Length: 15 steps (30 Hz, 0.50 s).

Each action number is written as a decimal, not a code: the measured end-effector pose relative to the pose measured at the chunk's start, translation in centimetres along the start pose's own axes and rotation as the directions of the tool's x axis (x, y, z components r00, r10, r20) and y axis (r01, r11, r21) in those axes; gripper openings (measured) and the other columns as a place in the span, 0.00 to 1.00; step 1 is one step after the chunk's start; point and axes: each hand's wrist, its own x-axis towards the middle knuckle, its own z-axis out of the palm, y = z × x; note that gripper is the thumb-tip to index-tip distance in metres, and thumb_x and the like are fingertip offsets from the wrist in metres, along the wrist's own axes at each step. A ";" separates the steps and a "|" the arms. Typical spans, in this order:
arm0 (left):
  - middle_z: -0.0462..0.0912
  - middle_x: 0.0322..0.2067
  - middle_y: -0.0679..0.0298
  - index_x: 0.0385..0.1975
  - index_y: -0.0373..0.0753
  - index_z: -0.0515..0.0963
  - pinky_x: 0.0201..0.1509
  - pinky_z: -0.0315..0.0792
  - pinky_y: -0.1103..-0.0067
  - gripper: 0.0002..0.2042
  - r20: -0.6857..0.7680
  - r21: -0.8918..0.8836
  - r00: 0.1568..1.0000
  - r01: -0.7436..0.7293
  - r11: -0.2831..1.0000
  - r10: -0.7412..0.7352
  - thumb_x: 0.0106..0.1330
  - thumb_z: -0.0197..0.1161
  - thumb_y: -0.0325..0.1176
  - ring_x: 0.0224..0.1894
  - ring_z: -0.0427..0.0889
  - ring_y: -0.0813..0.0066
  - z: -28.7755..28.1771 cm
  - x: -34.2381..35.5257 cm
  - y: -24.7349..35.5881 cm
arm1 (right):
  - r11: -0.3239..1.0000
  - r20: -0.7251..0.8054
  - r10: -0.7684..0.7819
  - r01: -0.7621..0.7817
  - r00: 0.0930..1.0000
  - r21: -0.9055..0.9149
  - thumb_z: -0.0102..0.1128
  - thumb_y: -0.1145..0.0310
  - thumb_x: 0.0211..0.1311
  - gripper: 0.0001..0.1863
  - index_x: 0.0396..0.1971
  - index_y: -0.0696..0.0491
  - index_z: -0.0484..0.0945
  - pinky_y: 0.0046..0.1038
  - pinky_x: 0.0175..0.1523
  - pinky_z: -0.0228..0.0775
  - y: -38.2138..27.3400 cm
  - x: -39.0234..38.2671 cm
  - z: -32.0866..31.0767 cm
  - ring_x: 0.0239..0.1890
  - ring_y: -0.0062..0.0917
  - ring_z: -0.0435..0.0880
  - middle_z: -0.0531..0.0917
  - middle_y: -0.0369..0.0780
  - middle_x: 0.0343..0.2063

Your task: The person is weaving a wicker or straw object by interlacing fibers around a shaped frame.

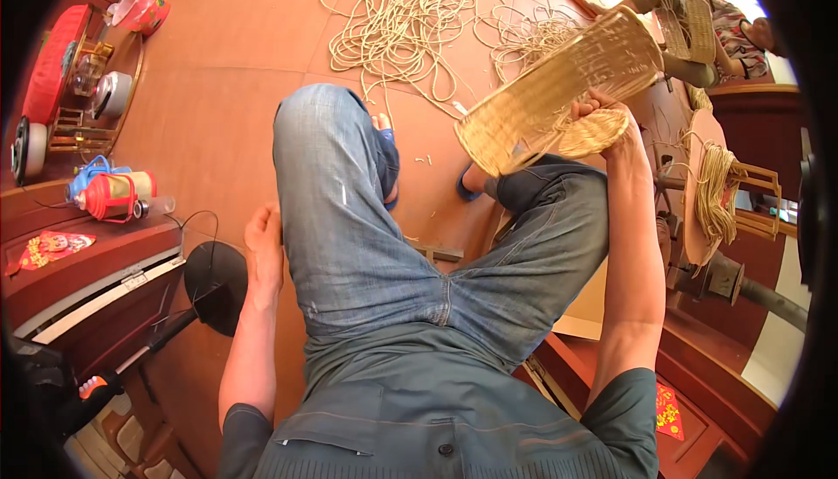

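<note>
My right hand (608,123) is closed on a long woven basket (524,111), pale yellow and tray-shaped, held tilted above my right knee. Loose strands stick out at one end. A small oval woven piece (594,133) lies against the same hand; whether it joins the basket I cannot tell. Beside my left knee hangs my left hand (264,239), its fingers loosely curled and partly hidden, with nothing visible in it. Beyond my knees a tangled heap of straw-coloured cord (401,30) spreads over the reddish floor.
At the left are thermos flasks (113,195), a low rack (83,134) with jars and a pink bucket (140,6). A black round-based stand (216,278) is near my left forearm. At right, coiled cord (716,195) hangs on a board; another person (742,38) sits behind.
</note>
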 end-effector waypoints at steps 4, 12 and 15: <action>0.86 0.39 0.67 0.44 0.35 0.85 0.48 0.76 0.79 0.13 0.000 0.055 0.999 0.049 0.997 -0.049 0.80 0.57 0.37 0.42 0.82 0.81 -1.3 1.4 -8.1 | 0.978 0.505 0.146 -0.201 0.851 0.055 0.57 0.69 0.80 0.15 0.30 0.60 0.77 0.38 0.58 0.86 -1.1 -1.1 -2.4 0.33 0.34 0.86 0.85 0.47 0.31; 0.92 0.36 0.54 0.38 0.37 0.89 0.50 0.82 0.67 0.10 0.111 0.569 0.965 0.134 0.811 -0.238 0.69 0.62 0.33 0.44 0.89 0.69 -4.0 4.3 -29.4 | 0.961 0.352 0.132 -0.033 0.927 -0.273 0.57 0.66 0.82 0.11 0.39 0.56 0.80 0.33 0.51 0.83 -0.6 0.5 -1.6 0.39 0.30 0.86 0.85 0.42 0.38; 0.89 0.32 0.45 0.32 0.37 0.88 0.47 0.83 0.58 0.11 -0.007 0.633 0.957 0.228 0.740 -0.289 0.67 0.60 0.33 0.41 0.91 0.51 -4.4 2.8 -31.7 | 0.959 0.229 0.050 0.017 0.972 -0.284 0.58 0.63 0.82 0.13 0.43 0.58 0.83 0.32 0.54 0.82 -1.2 0.6 -2.5 0.44 0.31 0.88 0.88 0.43 0.41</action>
